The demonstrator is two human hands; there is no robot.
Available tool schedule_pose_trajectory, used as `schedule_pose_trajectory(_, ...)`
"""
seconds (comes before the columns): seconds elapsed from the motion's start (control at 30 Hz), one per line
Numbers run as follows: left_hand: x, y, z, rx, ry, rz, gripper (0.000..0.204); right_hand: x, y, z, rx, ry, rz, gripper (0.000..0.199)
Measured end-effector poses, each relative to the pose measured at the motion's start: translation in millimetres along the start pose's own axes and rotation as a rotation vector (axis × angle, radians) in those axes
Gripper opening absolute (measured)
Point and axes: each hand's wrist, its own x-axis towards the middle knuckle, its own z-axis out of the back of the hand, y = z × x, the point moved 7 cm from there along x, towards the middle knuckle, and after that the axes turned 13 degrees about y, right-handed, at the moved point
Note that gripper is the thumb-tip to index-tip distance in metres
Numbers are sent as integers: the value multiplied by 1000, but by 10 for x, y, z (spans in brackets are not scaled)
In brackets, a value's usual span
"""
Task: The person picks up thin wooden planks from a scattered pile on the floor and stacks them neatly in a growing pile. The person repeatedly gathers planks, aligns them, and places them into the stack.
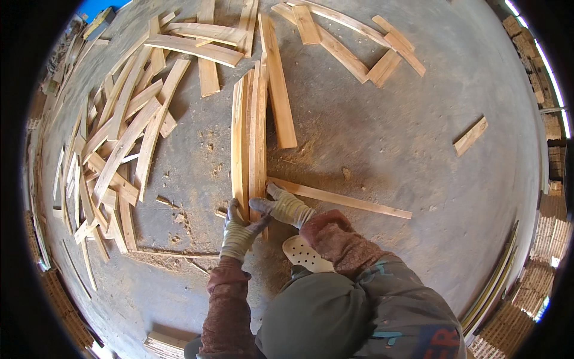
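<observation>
A bundle of long, narrow wooden planks (257, 131) lies side by side on the floor in front of me, running away from my body. At its near end my left hand (239, 236), in a grey and cream work glove, wraps the left side, with its thumb across the top. My right hand (286, 207), gloved alike, grips the right side of the same end, and its thumb also lies over the planks. The undersides of the fingers are hidden. Another plank (278, 90) rests just right of the bundle's far part.
A loose heap of boards (128, 134) spreads over the left. More boards (344, 51) lie at the far right, and a short piece (470, 136) lies alone. A thin strip (347, 198) extends right from my hands. Stacked wood (538, 263) lines the right edge. My perforated clog (308, 254) is close behind.
</observation>
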Motion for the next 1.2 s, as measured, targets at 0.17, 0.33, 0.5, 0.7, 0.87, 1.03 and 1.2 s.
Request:
schedule_pose_trajectory(0.17, 125, -116, -56, 474, -264, 183, 131, 229, 78, 151, 48, 235, 77, 95)
schedule_pose_trajectory(0.33, 289, 53, 295, 255, -154, 196, 134, 272, 498, 1349, -113, -248, 141, 78)
schedule_pose_trajectory(0.5, 365, 196, 414, 269, -218, 147, 130, 708, 921, 2082, -577, -591, -392, 117)
schedule_pose_trajectory(0.7, 366, 71, 387, -75, -115, 63, 109, 1038, 638, 1964, -720, -597, -358, 113)
schedule_pose_trajectory(0.87, 310, -385, 471, -426, -15, -62, 87, 554, 445, 1685, 423, -174, 161, 120)
schedule_pose_trajectory(1.03, 784, -514, 73, -354, 7, -26, 134, 320, 123, 836, 161, 11, 74, 105)
schedule_pose_trajectory(1.2, 741, -634, -246, 619, -234, 104, 152, 574, 204, 1995, 329, -307, 156, 68)
